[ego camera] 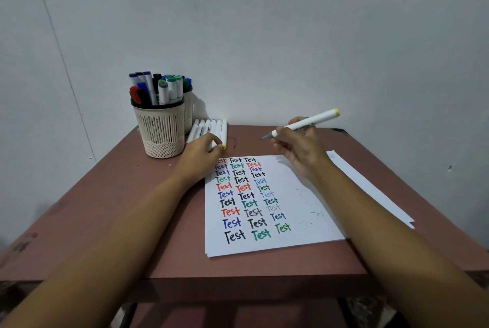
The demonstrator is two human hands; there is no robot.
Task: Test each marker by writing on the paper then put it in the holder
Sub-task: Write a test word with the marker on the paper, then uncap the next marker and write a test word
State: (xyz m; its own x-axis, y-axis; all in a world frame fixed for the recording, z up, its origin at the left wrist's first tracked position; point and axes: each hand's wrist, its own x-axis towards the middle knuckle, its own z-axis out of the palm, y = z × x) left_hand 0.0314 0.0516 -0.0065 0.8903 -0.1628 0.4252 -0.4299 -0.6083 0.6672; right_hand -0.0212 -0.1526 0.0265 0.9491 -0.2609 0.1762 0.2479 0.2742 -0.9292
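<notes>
**A:** Why is the pen up in the air and not on the sheet?

**B:** The right hand (299, 148) grips the yellow-capped marker (307, 122) round the middle of its barrel. The bare tip points toward the left edge of the worktop (158, 222) and hangs just beyond the paper's far edge. I'd judge it's between strokes, either about to write or on its way to be capped.

**A:** And the paper?

**B:** The paper (304, 195) lies toward the near right of the worktop, square to the writer. Three columns of "Test" fill its left part and the right part is bare, so there is room for the next word.

**A:** What's the left hand doing?

**B:** The left hand (202, 154) lies over the near ends of the row of white markers (211, 126) at the far edge, with its fingers curled down. I can't tell whether it grips one, holds a cap or only steadies them. Most likely it's keeping the round barrels from rolling.

**A:** The holder?

**B:** The holder (161, 129) stands at the far left corner, just beside that row and crowded with capped pens. It's an easy reach from there. A second cup (188, 111) is partly hidden behind it.

**A:** And that spare sheet (370, 187)?

**B:** It pokes out from under the paper toward the right edge.
</notes>
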